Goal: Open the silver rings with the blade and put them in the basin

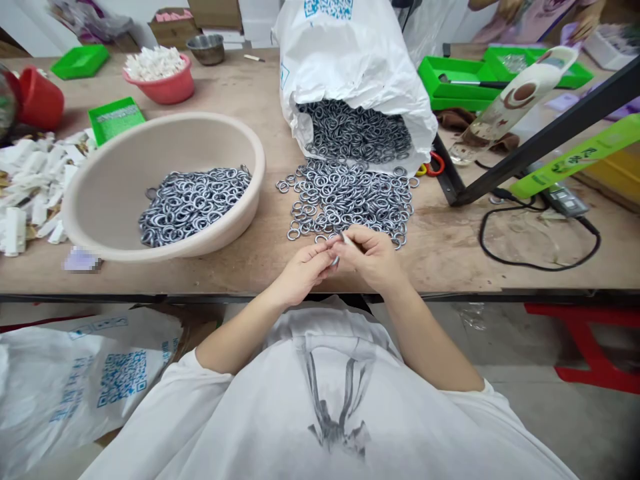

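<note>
My left hand (305, 270) and my right hand (373, 257) meet at the table's near edge, fingertips pinched together on a small metal ring (334, 260), mostly hidden. A thin white sliver (347, 239) sticks out of my right fingers. Just beyond my hands lies a loose pile of metal rings (345, 197), spilled from an open white sack (350, 73) lying on its side. To the left, a beige basin (125, 167) holds a heap of linked rings (193, 203).
A pink bowl of white pieces (160, 73), a red cup (40, 100) and green trays (115, 117) stand at the back left. White scraps (30, 180) litter the left edge. A black bar (540, 140) and cable (535, 260) cross the right side. Another person's hands (540, 13) work at the far right.
</note>
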